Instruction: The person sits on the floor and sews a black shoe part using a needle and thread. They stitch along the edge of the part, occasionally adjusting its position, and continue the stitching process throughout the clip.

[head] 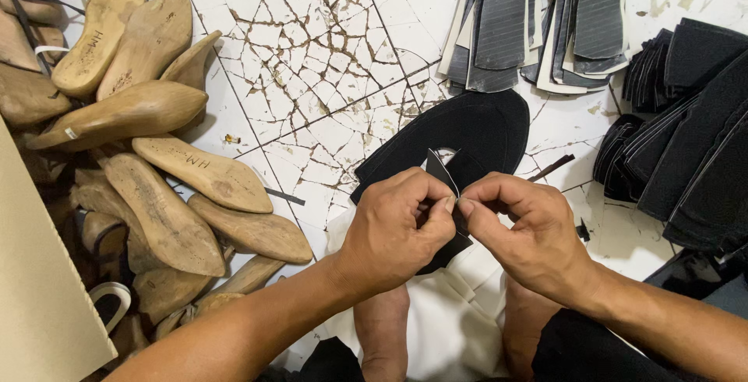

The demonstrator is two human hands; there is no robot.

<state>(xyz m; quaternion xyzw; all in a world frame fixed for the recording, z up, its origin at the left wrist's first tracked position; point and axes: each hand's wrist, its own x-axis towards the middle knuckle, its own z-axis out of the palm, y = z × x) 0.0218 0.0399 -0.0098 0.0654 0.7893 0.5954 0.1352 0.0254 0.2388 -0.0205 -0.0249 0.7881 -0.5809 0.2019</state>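
Head view: I note left hand (397,226) and right hand (518,234) pinching shut on thin, limp black shoe-upper piece (467,136), best gripped at its edge.

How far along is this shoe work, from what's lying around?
Done, it seems: cut black pieces lie stacked beside striped grey soles. In hand: the left hand and right hand pinch one black piece at its edge. Left: the wooden shoe forms lie bare.

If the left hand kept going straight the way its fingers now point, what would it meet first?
The left hand points right, pinching a black piece. Straight on, it would meet the right hand first; their fingertips already nearly touch at the piece's edge.
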